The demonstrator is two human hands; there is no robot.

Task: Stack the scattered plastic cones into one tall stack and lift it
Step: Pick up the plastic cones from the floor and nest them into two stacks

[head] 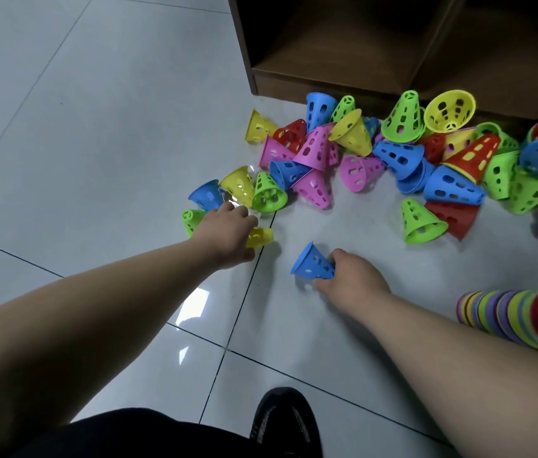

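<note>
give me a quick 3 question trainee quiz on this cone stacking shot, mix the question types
1. True or false: the left hand is closed on a yellow cone.
2. Which colour is the cone held by the right hand? A red, B blue, C pink.
3. Fill in: the nested stack of cones lies on its side on the floor at the lower ____ of the picture.

Key
1. True; its fingers wrap the yellow cone near the floor.
2. B; the blue cone lies tipped on the tiled floor, gripped at its narrow end.
3. right
</note>
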